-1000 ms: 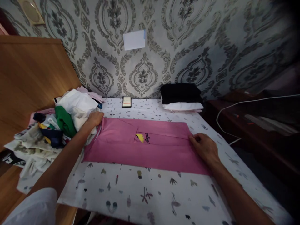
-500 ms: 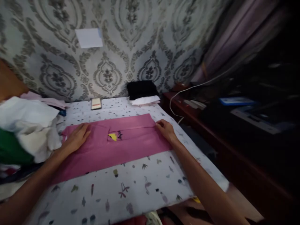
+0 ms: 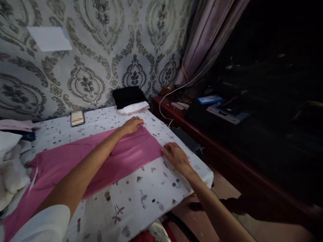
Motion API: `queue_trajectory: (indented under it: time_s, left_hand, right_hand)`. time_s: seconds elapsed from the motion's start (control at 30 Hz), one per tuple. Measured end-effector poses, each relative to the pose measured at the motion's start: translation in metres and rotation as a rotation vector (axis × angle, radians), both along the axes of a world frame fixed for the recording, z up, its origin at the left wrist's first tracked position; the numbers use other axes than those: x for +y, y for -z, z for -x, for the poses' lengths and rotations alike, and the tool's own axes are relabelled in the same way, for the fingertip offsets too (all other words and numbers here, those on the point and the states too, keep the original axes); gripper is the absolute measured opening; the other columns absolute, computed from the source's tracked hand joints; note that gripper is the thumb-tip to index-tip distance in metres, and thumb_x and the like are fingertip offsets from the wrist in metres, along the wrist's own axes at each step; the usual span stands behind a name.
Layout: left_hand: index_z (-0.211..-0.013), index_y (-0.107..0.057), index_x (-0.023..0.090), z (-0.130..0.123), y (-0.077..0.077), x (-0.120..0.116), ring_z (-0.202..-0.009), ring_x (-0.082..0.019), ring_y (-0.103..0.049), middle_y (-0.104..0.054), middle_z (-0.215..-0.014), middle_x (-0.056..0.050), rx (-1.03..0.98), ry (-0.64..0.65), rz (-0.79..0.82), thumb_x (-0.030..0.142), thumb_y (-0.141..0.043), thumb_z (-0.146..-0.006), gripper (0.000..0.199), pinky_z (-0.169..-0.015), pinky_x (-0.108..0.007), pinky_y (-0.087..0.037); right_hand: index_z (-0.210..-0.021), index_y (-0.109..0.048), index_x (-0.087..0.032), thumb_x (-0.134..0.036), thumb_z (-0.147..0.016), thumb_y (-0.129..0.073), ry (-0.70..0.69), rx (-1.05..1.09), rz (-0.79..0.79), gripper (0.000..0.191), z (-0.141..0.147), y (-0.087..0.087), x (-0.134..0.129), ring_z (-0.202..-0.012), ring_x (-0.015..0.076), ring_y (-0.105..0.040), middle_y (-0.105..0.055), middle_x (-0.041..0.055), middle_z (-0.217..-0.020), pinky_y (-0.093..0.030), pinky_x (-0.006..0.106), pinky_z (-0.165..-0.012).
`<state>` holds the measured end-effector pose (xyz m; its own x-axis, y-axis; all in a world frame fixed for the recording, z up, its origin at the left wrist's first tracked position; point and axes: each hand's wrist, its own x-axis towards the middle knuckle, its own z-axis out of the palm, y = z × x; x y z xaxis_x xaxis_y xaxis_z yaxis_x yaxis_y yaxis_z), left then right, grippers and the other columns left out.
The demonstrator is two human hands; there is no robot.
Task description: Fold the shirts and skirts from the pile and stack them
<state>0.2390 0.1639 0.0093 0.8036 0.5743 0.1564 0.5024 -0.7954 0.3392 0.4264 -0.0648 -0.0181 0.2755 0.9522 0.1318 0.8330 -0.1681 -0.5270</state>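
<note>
A pink garment (image 3: 126,158) lies flattened in a long strip across the patterned white sheet (image 3: 131,201). My left hand (image 3: 131,125) is at the strip's far right corner, with its fingertips bent down to the cloth; whether they pinch it is unclear. At the near right corner, my right hand (image 3: 178,158) has its thumb and fingers closed at the edge of the pink cloth. The left forearm crosses over the garment and hides part of its middle.
Folded black cloth (image 3: 130,96) sits on folded white cloth (image 3: 135,107) near the wall. A small framed card (image 3: 77,118) stands left of it. Piled clothes (image 3: 12,168) are at the left; a dark red desk (image 3: 227,161) with a white cable (image 3: 161,107) is at the right.
My left hand has moved from the garment's left part to its far right corner. My right hand has shifted to the near right corner. The view has turned to the right.
</note>
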Motion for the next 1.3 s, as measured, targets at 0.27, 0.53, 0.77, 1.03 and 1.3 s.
queue_trajectory:
  time_s: [0.27,0.53,0.77,1.03,1.3]
  left_hand:
    - [-0.087,-0.061,0.022,-0.018,-0.004,-0.003,-0.089,-0.019,-0.054,-0.061,-0.094,-0.004,0.173,0.184,-0.043,0.007,-0.048,-0.079,0.021,-0.073,-0.028,-0.04]
    - [-0.09,-0.062,0.022,-0.021,0.011,0.007,-0.077,-0.019,-0.056,-0.066,-0.086,-0.003,0.043,0.047,0.032,0.015,-0.05,-0.081,0.017,-0.069,-0.029,-0.041]
    - [-0.114,-0.062,0.021,-0.011,0.011,0.04,-0.093,-0.019,-0.06,-0.068,-0.105,-0.006,0.012,0.061,0.062,0.007,-0.045,-0.078,0.042,-0.083,-0.03,-0.046]
    - [-0.095,-0.07,0.026,-0.036,0.002,0.04,-0.095,-0.022,-0.056,-0.067,-0.097,-0.004,0.235,0.157,0.045,0.006,-0.056,-0.067,0.037,-0.085,-0.032,-0.042]
    - [-0.073,-0.066,0.021,0.002,-0.038,0.035,-0.093,-0.023,-0.053,-0.061,-0.083,-0.005,0.192,0.127,-0.054,0.005,-0.055,-0.07,0.02,-0.084,-0.032,-0.037]
  right_hand:
    - [-0.093,-0.065,-0.02,-0.031,-0.09,-0.056,-0.033,-0.063,-0.033,0.014,0.009,0.003,0.004,-0.091,0.0223,-0.06,-0.062,0.0061,-0.093,-0.042,0.033,-0.08]
    - [-0.1,-0.064,-0.02,-0.03,-0.089,-0.059,-0.005,-0.058,-0.047,0.016,0.009,0.005,0.003,-0.091,0.0216,-0.06,-0.063,0.0056,-0.096,-0.042,0.031,-0.081]
    - [-0.085,-0.06,-0.02,-0.034,-0.089,-0.058,-0.01,-0.096,0.053,0.014,0.013,-0.01,0.004,-0.09,0.0213,-0.059,-0.061,0.0053,-0.092,-0.041,0.032,-0.079]
    - [-0.069,-0.05,-0.022,-0.029,-0.079,-0.059,0.025,0.121,-0.016,0.015,0.014,-0.004,0.012,-0.064,0.016,-0.051,-0.056,0.0003,-0.071,-0.035,0.029,-0.061]
    - [-0.075,-0.051,-0.022,-0.034,-0.073,-0.062,-0.051,0.696,-0.275,0.017,0.049,-0.028,0.013,-0.06,0.0127,-0.049,-0.053,-0.0028,-0.066,-0.041,0.026,-0.058]
